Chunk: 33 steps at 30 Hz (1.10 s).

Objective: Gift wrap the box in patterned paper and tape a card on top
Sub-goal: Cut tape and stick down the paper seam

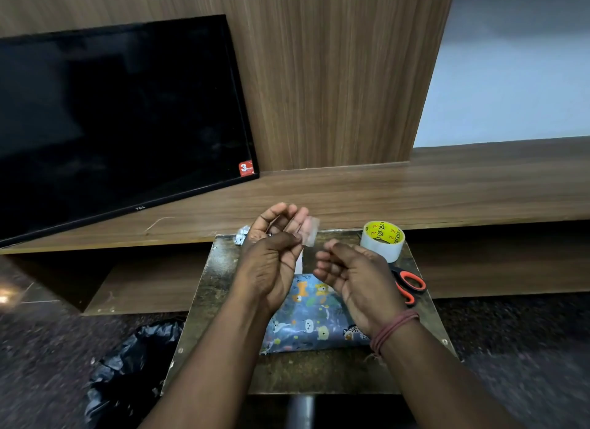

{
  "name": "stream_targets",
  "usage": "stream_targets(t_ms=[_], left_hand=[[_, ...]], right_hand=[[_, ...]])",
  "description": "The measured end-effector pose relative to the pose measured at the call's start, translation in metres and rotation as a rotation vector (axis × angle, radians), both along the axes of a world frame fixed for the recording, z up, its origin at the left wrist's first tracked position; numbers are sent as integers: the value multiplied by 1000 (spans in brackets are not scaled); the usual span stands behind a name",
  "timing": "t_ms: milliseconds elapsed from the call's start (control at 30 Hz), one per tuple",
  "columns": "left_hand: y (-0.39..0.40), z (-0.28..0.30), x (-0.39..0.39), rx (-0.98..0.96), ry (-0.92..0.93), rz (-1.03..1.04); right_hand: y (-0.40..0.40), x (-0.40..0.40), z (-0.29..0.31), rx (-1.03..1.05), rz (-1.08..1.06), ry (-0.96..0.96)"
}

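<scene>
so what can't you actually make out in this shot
- Card: a white strip shows under the left hand in the head view; the hand covers the rest, so taped or loose is unclear.
- Wrapped box: both forearms cross it; its far end and seams are hidden.
- Tape piece: clear and blurred, its full length is uncertain.
- Scissors: blades hidden behind the right hand.
- Tape roll: print too small to read.

A strip of clear tape (310, 232) is pinched by the left hand (271, 262) above the bench (210, 288). The right hand (354, 275) is held just beside it, fingers loosely curled. The wrapped box (313, 320) lies mid-bench; a tape roll (382, 240) and scissors (410, 285) are seen near the far right corner.
</scene>
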<state>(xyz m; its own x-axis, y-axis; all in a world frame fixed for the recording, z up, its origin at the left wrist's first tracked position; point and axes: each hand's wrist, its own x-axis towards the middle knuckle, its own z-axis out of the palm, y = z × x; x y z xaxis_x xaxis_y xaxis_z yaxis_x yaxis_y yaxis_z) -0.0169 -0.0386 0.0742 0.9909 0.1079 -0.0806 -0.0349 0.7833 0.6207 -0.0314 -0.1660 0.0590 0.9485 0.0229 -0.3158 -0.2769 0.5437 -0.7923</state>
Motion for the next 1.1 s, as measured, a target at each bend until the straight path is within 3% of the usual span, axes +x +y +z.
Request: stream_targets(t_ms=[100, 267, 500, 700, 867, 1100], left_hand=[[-1, 1, -1, -9, 3, -54], [-5, 0, -4, 122, -60, -72], [-6, 0, -6, 262, -105, -73], [-3, 1, -7, 221, -57, -79], [1, -1, -5, 221, -13, -60], [35, -4, 4, 409, 50, 42]], right_hand=[[-4, 1, 3, -37, 62, -108], [3, 1, 1, -284, 43, -143], [-1, 5, 0, 63, 3, -3], [-1, 4, 0, 99, 21, -6], [0, 4, -1, -52, -54, -95], [-10, 11, -4, -289, -119, -181]])
